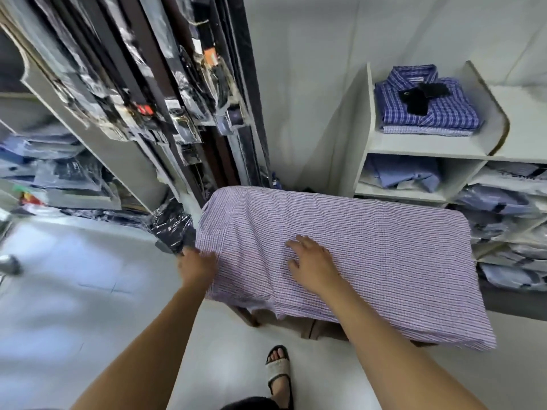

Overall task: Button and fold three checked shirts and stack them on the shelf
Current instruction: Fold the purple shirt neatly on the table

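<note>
Right hand (310, 260), fingers spread, presses the lilac checked shirt (370, 247) flat for folding; left hand (199, 265) pinches its side edge.

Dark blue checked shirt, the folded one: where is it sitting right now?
In the head view, upper right: the dark blue checked shirt lies on the top white shelf, on a paler folded shirt.
</note>
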